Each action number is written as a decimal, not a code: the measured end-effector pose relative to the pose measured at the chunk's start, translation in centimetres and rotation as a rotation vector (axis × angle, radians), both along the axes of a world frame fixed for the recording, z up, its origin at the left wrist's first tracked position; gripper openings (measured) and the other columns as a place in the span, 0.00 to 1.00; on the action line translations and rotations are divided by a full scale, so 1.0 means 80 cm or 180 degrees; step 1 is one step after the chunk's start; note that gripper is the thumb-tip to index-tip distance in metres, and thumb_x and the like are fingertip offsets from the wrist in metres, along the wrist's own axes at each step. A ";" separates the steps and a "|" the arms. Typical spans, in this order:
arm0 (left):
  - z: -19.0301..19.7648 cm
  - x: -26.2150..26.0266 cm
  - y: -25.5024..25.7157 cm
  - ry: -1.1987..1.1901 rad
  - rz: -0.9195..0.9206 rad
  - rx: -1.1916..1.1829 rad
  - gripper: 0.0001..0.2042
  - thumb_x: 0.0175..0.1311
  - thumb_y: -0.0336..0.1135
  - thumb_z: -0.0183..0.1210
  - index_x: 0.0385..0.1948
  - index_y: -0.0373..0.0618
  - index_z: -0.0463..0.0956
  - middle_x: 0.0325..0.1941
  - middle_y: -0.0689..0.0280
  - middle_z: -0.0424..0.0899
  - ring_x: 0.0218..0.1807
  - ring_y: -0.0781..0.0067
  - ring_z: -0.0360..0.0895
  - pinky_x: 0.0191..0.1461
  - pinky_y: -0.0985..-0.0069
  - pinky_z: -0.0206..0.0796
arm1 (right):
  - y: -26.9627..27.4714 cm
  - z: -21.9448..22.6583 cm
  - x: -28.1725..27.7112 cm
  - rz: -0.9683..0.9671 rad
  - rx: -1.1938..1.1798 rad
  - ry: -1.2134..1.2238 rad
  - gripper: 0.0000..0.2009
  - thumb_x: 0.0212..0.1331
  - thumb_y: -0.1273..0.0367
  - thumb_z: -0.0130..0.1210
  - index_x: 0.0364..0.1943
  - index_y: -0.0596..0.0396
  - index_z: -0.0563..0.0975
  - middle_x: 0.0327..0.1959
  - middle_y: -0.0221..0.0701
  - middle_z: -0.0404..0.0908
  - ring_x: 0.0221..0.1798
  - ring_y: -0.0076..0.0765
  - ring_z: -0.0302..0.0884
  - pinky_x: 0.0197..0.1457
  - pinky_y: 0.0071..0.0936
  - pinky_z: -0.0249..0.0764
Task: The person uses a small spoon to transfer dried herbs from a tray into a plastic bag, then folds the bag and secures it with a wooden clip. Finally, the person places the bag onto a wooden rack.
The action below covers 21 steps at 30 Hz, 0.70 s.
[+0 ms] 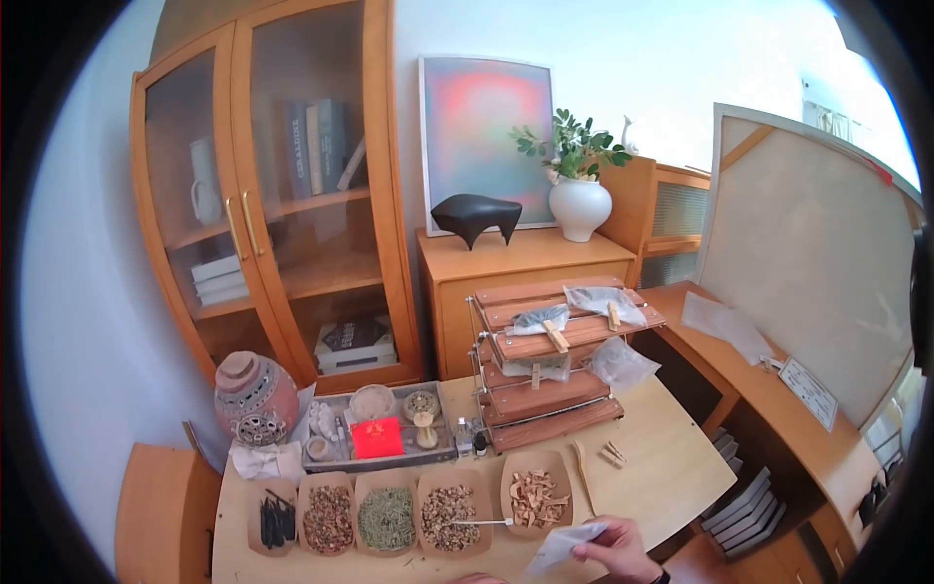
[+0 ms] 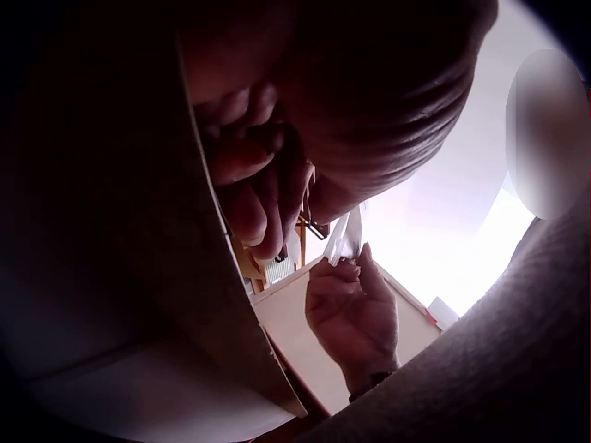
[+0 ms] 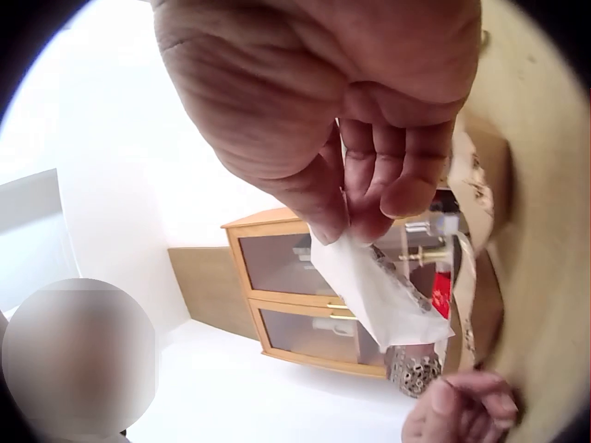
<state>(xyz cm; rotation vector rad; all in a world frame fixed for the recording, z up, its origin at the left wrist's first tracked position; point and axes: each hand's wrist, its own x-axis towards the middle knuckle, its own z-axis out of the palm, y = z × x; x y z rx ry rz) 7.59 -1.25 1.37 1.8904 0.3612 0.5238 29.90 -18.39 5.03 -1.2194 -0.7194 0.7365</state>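
Note:
My right hand [image 1: 623, 553] pinches a thin white pouch [image 1: 562, 547] between thumb and fingers at the table's front edge. The right wrist view has the pouch [image 3: 374, 293] hanging flat from the fingertips. My left hand [image 3: 462, 411] is low beside it with fingers loosely curled and nothing seen in them; only a sliver shows in the head view. Closest to the pouch is a paper tray [image 1: 568, 467] of wood-like chips. To its left stand trays of brown mixed pieces [image 1: 449, 516], green dried herb [image 1: 386, 518], reddish mixed bits [image 1: 329, 518] and black sticks [image 1: 277, 518].
A thin spoon [image 1: 486, 522] lies across the brown-mix tray. Right of the chips are a wooden spoon [image 1: 583, 479] and small clothespins [image 1: 611, 455]. Behind stands a tiered wooden rack [image 1: 545, 423] with clipped pouches. A grey tray [image 1: 446, 454] and patterned jar [image 1: 255, 394] stand back left.

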 end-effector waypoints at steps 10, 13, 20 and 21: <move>0.002 -0.002 -0.002 -0.0240 -0.0086 -0.0333 0.10 0.72 0.34 0.65 0.47 0.38 0.83 0.31 0.65 0.84 0.28 0.78 0.72 0.34 0.76 0.69 | 0.005 0.028 0.005 0.0451 -0.0543 -0.0066 0.11 0.68 0.75 0.65 0.52 0.63 0.82 0.42 0.34 0.88 0.43 0.26 0.85 0.48 0.26 0.83; -0.010 -0.004 -0.003 -0.0367 -0.0135 -0.0832 0.11 0.71 0.33 0.65 0.50 0.38 0.81 0.31 0.67 0.83 0.28 0.80 0.72 0.34 0.76 0.68 | 0.026 0.011 -0.035 0.1130 -0.0892 -0.0054 0.11 0.69 0.74 0.65 0.52 0.60 0.82 0.41 0.29 0.88 0.42 0.23 0.84 0.45 0.24 0.81; 0.007 -0.006 -0.003 -0.0031 -0.0113 -0.1378 0.07 0.71 0.29 0.65 0.44 0.38 0.78 0.30 0.70 0.78 0.32 0.82 0.73 0.37 0.78 0.69 | 0.033 0.007 -0.032 0.1241 -0.1160 -0.1131 0.22 0.64 0.71 0.70 0.62 0.56 0.80 0.45 0.32 0.89 0.47 0.21 0.86 0.50 0.25 0.83; 0.008 -0.006 -0.003 0.0005 -0.0131 -0.1383 0.07 0.71 0.29 0.65 0.44 0.38 0.78 0.30 0.70 0.78 0.32 0.82 0.73 0.37 0.78 0.69 | 0.029 0.022 -0.017 0.0895 -0.1013 -0.1456 0.19 0.65 0.70 0.70 0.59 0.57 0.82 0.44 0.33 0.89 0.44 0.20 0.85 0.48 0.24 0.82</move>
